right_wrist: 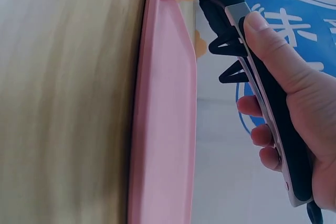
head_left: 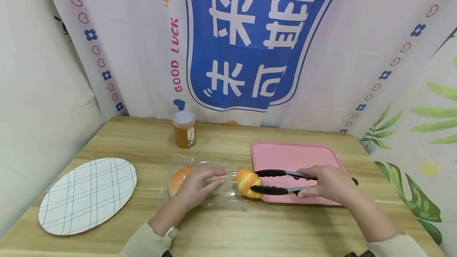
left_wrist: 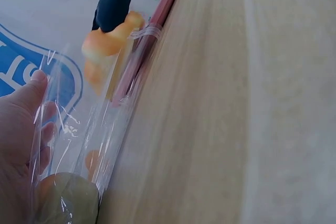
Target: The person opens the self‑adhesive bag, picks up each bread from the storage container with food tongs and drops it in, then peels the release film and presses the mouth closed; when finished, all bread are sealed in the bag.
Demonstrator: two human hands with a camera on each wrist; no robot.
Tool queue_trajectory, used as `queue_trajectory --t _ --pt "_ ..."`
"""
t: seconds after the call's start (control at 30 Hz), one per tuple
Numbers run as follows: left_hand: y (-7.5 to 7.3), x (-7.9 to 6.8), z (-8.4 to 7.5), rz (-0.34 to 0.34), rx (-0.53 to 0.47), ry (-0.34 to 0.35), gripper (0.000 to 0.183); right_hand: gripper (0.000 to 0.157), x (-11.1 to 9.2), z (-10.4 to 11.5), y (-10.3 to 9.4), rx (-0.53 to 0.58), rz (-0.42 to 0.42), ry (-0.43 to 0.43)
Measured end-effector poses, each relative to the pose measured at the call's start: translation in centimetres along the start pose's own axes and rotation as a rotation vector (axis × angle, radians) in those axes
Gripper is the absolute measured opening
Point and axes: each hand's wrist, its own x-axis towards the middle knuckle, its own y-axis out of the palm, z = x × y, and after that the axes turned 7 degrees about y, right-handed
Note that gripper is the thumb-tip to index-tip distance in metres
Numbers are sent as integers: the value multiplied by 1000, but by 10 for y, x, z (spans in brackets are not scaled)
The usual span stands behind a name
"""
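My left hand [head_left: 196, 187] is at a clear plastic bag [head_left: 232, 200] lying on the table, its fingers curled at the raised film of the bag's mouth. Inside the bag is a round bun [head_left: 178, 178], partly hidden behind that hand. My right hand [head_left: 328, 185] grips black-and-silver tongs [right_wrist: 273, 114], thumb on one arm and fingers round the other. Between the tongs' black tips sits a twisted orange-and-cream bread roll [head_left: 247, 183], at the bag's mouth and beside the left edge of the pink tray [head_left: 300, 156].
To the left lies an oval plate [head_left: 89, 195] with a blue check pattern. A lidded jar of amber contents [head_left: 185, 132] stands toward the back. Behind the wooden table [head_left: 257, 229] hangs a printed cloth [head_left: 143, 70].
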Motion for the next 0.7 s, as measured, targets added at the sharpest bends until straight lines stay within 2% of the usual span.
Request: queue_trajectory --t 0.27,0.43,0.7 --pt "-1 0 1 14 -9 9 26 67 15 16 1 -34 -2 -51" --pt "0 0 1 8 -20 14 24 68 18 25 5 -40 -11 -50" --pt "2 0 3 -16 -32 35 23 66 14 44 26 59 4 62"
